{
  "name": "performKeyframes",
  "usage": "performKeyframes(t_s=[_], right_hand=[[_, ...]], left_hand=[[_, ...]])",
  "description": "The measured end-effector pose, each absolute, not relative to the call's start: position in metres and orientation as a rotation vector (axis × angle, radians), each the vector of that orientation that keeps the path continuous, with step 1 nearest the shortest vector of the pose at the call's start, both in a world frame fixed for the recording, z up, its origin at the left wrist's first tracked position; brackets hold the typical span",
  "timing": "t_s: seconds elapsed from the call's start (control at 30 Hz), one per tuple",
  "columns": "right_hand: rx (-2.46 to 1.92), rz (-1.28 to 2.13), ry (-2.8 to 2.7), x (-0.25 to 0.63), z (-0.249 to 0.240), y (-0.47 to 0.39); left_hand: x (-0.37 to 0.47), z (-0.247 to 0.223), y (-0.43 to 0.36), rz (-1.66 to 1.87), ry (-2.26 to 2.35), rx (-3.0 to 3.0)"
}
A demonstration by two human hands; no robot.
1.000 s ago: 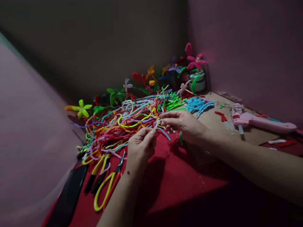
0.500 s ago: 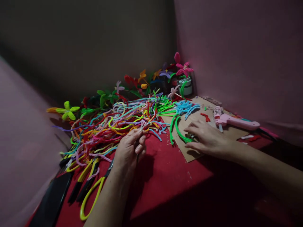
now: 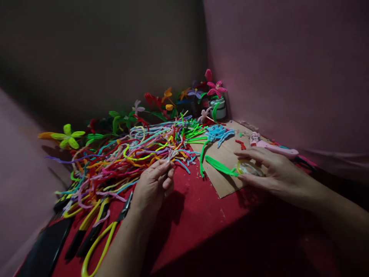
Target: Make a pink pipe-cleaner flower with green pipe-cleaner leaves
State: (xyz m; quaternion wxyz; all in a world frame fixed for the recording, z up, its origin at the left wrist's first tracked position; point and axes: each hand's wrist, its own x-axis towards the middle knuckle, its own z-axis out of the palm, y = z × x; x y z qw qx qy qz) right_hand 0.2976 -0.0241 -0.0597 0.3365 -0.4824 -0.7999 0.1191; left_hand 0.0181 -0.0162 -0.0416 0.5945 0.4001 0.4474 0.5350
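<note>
My left hand (image 3: pixel 155 181) is closed in a pinch on a small bundle of thin pale strands (image 3: pixel 173 154), whose tips fan out above the fingertips. Between the thumb and fingers of my right hand (image 3: pixel 271 171) is what looks like a tape roll (image 3: pixel 249 168), round with a yellowish rim and a clear middle. Green pipe cleaners (image 3: pixel 220 166) lie beside it, one end close to my right thumb. Scissors with yellow handles (image 3: pixel 99 246) lie by my left forearm, which partly covers them.
A tangled heap of coloured pipe cleaners (image 3: pixel 115 161) spreads over the red tabletop (image 3: pixel 196 215). Pipe-cleaner flowers (image 3: pixel 68 135) stand along the wall. Blue pieces (image 3: pixel 220 133) lie on a cardboard sheet (image 3: pixel 227 154). A pink glue gun (image 3: pixel 278 149) is behind my right hand. Black-and-yellow pliers (image 3: pixel 86 227) lie left.
My right hand has drawn back a little and now shows the roll between its fingers. The green pipe cleaners next to it have shifted. My left hand keeps its pinch. The view has turned rightward.
</note>
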Motion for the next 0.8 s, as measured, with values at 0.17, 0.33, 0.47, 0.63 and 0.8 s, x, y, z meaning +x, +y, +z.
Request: performKeyframes(t_s=[0.17, 0.33, 0.47, 0.63, 0.8], right_hand=[[-1.148, 0.496, -1.99, 0.287, -0.047, -0.025], [-1.077, 0.907, -1.802, 0.26, -0.035, 0.002], [-0.892, 1.178, -1.646, 0.233, -0.023, 0.015], [-0.819, 1.236, -1.587, 0.221, -0.021, 0.016], [-0.796, 1.315, -1.383, 0.241, -0.024, 0.021]], left_hand=[[0.022, -0.043, -0.017, 1.231, 1.028, 0.935], [0.031, -0.043, -0.02, 1.155, 0.925, 0.919], [0.042, -0.045, -0.021, 1.108, 0.763, 0.863], [0.049, -0.054, -0.017, 1.075, 0.671, 0.793], [0.049, -0.058, -0.013, 1.034, 0.796, 0.801]])
